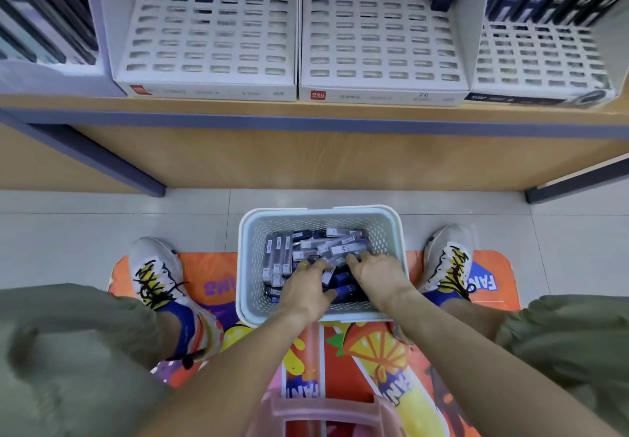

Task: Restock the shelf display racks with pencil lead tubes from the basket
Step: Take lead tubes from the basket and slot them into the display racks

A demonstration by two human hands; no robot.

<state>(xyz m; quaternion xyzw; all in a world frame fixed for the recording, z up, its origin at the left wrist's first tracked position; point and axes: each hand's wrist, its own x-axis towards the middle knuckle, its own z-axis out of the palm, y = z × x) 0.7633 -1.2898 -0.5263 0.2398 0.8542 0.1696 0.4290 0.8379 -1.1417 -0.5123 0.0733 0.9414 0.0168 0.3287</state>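
A pale blue perforated basket stands on the floor between my feet, holding several pencil lead tubes in clear, blue and black cases. Both hands are inside it. My left hand lies on the pile with its fingers curled among the tubes. My right hand reaches in beside it, fingertips touching a clear tube; whether either hand grips one is hidden. Above, three white slotted display racks sit on the shelf: left rack, middle rack, right rack. Each holds tubes only in its back row.
The wooden shelf edge runs across above the basket. A colourful orange mat lies on the tiled floor under my shoes. A pink plastic stool edge shows near the bottom. Dark boxed items fill the far left shelf section.
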